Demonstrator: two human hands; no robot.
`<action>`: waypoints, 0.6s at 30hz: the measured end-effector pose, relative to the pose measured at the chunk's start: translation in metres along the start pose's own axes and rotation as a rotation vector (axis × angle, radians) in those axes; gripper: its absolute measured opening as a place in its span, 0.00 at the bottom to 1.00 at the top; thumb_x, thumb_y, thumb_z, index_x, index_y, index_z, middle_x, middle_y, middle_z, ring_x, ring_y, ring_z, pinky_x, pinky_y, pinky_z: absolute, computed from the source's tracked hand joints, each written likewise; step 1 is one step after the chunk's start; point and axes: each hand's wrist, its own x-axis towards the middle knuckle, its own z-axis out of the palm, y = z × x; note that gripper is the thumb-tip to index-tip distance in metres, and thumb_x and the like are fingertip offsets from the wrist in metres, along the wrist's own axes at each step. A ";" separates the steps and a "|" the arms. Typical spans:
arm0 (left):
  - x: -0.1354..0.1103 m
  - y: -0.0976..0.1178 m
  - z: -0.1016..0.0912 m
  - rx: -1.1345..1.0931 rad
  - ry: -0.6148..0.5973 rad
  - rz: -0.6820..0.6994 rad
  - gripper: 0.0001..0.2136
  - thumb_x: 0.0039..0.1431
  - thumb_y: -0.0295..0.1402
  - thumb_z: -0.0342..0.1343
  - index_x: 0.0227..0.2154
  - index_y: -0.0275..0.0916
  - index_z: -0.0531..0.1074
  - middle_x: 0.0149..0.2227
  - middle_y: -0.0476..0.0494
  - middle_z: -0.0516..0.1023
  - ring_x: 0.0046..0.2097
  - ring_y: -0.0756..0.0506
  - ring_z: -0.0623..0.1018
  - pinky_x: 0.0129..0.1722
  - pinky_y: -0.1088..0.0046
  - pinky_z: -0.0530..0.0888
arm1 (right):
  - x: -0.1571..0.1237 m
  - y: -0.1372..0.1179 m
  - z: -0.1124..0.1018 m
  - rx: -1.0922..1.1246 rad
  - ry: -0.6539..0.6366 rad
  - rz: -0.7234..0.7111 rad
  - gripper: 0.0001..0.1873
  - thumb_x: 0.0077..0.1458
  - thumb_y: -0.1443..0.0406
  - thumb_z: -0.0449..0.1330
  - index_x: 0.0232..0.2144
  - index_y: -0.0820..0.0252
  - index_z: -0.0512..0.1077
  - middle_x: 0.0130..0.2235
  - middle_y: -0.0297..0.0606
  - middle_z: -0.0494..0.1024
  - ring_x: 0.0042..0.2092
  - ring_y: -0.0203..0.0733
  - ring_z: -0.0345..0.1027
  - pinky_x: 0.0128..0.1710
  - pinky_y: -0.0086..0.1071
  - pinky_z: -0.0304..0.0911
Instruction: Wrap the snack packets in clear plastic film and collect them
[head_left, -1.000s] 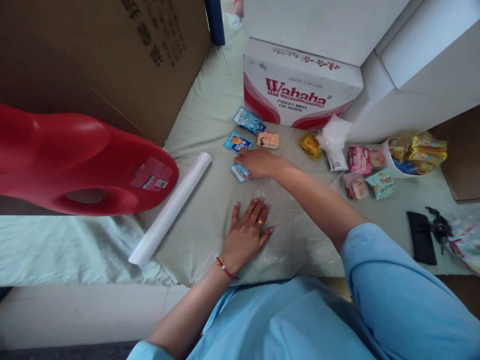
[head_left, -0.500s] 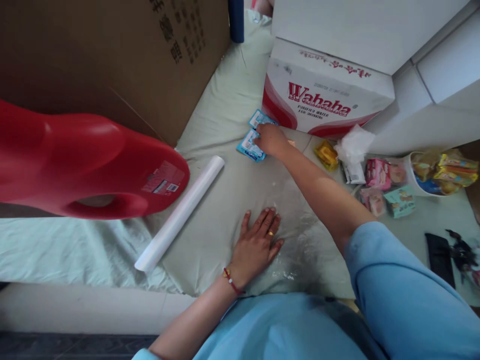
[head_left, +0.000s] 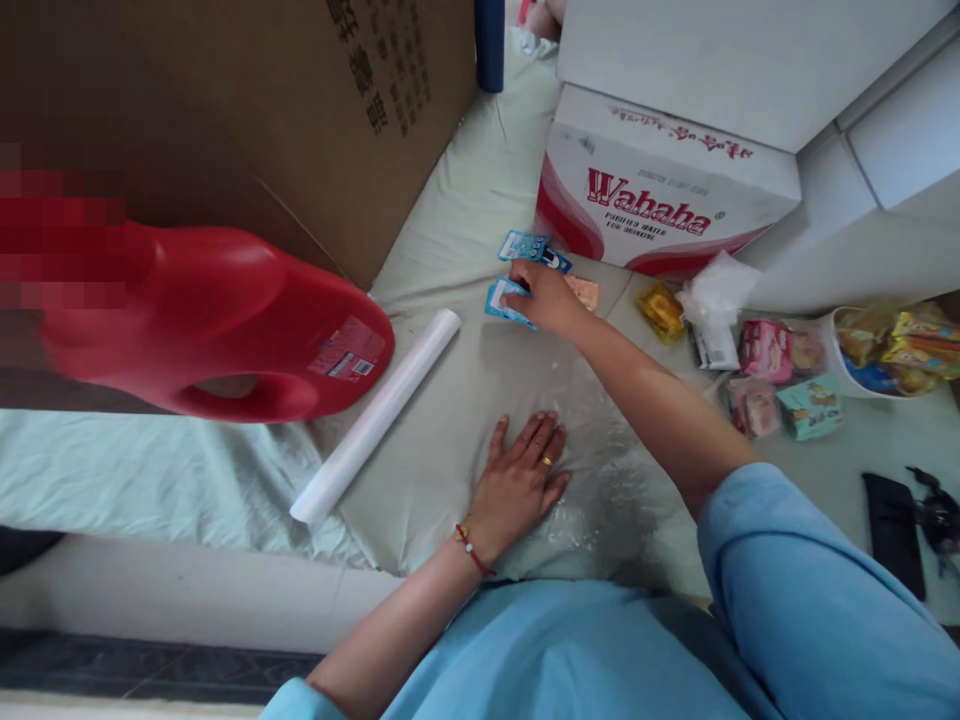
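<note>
My left hand (head_left: pixel 523 481) lies flat with spread fingers on a sheet of clear plastic film (head_left: pixel 600 480) spread over the pale green cloth (head_left: pixel 442 250). My right hand (head_left: pixel 545 297) reaches forward and its fingers are closed on small blue snack packets (head_left: pixel 501 299). Another blue packet (head_left: pixel 529 246) lies just beyond it, and a beige wafer packet (head_left: pixel 586 291) sits right beside the hand.
A white roll of film (head_left: pixel 377 415) lies at the left. A red plastic stool (head_left: pixel 202 320) and a brown carton (head_left: pixel 300 110) stand left, a Wahaha box (head_left: pixel 660 195) behind. Snack packets (head_left: pixel 765 350), a white bowl (head_left: pixel 840 355) and a black phone (head_left: pixel 892 530) lie right.
My right hand moved from a blue packet nearer me up to the packets by the Wahaha box, gathering them. The left hand stayed flat on the film.
</note>
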 end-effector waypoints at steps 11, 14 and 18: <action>0.001 0.003 -0.004 0.012 0.016 0.005 0.26 0.75 0.45 0.47 0.71 0.43 0.63 0.75 0.40 0.59 0.75 0.37 0.61 0.76 0.42 0.48 | -0.230 0.021 -0.069 -0.201 0.021 -0.270 0.08 0.71 0.64 0.55 0.37 0.57 0.70 0.38 0.41 0.74 0.39 0.43 0.67 0.38 0.34 0.61; 0.001 0.004 -0.003 0.033 0.025 0.006 0.26 0.75 0.45 0.47 0.71 0.43 0.63 0.75 0.39 0.59 0.74 0.37 0.62 0.75 0.42 0.47 | -0.263 0.025 -0.044 -0.374 -0.135 -0.346 0.10 0.71 0.70 0.53 0.37 0.58 0.73 0.39 0.43 0.77 0.41 0.44 0.68 0.40 0.35 0.63; 0.001 0.005 0.000 0.054 0.040 0.007 0.26 0.75 0.44 0.46 0.71 0.42 0.62 0.75 0.38 0.58 0.75 0.37 0.61 0.75 0.42 0.46 | -0.287 0.029 -0.025 -0.251 -0.187 -0.408 0.07 0.70 0.67 0.58 0.40 0.58 0.77 0.44 0.44 0.80 0.51 0.48 0.71 0.51 0.41 0.67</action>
